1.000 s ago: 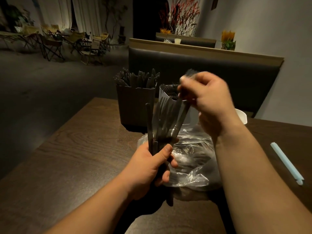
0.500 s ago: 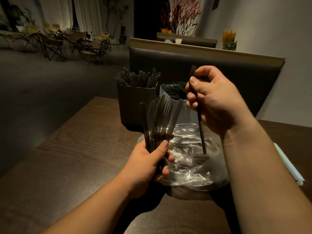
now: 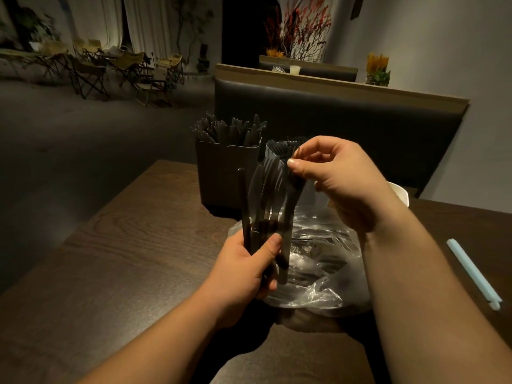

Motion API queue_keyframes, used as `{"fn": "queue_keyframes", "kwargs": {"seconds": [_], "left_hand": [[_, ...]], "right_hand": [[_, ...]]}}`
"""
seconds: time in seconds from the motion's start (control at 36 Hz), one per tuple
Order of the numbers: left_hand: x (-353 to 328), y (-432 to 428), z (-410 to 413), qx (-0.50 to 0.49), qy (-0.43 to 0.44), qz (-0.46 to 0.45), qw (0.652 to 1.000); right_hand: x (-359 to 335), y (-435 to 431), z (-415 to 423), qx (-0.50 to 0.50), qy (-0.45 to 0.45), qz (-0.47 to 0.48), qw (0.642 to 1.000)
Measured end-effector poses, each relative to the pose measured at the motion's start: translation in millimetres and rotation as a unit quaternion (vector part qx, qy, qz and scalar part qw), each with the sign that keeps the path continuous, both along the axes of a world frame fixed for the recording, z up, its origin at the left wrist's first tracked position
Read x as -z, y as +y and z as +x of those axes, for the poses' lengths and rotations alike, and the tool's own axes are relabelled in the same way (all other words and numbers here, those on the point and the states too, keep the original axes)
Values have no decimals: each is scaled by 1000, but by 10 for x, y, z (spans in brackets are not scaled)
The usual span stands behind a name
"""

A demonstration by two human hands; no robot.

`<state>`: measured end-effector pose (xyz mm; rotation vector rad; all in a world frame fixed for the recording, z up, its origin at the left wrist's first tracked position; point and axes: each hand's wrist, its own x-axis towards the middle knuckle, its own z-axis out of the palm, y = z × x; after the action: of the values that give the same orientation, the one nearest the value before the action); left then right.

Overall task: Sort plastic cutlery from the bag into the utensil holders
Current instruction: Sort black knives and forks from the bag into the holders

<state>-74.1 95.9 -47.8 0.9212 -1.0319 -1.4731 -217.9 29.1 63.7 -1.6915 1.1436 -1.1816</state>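
The left hand (image 3: 243, 270) is curled round the handles of a bundle (image 3: 263, 195) of black plastic cutlery, thumb across the front. It holds them upright over the near edge of the bag (image 3: 327, 261). Fork tines and a serrated knife blade show at the top of the bundle. The right hand (image 3: 343, 184) is above and to the right. Its thumb and forefinger pinch the head of one piece (image 3: 288, 217) at the bundle's right side, and the other fingers are loosely bent behind. That piece hangs nearly upright, its handle passing just beside the left thumb and ending over the bag; whether it is a fork or a spoon I cannot tell. The clear, crumpled bag lies on the dark wood surface (image 3: 124, 259), with more dark cutlery dimly visible inside. Behind it stand two holders, touching or nearly so. The dark holder (image 3: 224, 178) on the left is packed with black pieces, heads up, and the pale holder (image 3: 273, 152) beside it, partly hidden by the bundle and right hand, also holds black pieces. A white cup (image 3: 401, 192) peeks out behind the right wrist, and a pale blue stick (image 3: 473, 273) lies on the surface to the right.
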Motion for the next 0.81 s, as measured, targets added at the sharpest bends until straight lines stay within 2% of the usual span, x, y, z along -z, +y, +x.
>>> {"fn": "queue_keyframes", "kwargs": {"seconds": [0.14,0.25,0.33,0.44,0.53,0.61,0.69,0.81], "left_hand": [[24,0,-18,30,3,-7,1000],[8,12,-10,27,3,-7,1000],[9,18,-13,24,-7,0,1000],[37,4,-7,22,-31,0,999],[56,-19,-7,9,-38,15,999],[61,-49,6,-2,-13,31,999],[19,-64,44,30,42,28,998],[2,-35,107,112,88,17,990]], "right_hand": [[45,-21,25,-42,-6,68,997],[69,-29,56,-1,-1,28,1000],[66,-28,50,44,-36,-1,998],[-25,-24,25,106,-160,-18,981],[-116,-23,-30,150,-312,-38,937],[-162,-40,-178,176,-391,-79,900],[-173,-78,-310,156,-392,-55,905],[-163,-56,-260,18,-366,84,927]]}}
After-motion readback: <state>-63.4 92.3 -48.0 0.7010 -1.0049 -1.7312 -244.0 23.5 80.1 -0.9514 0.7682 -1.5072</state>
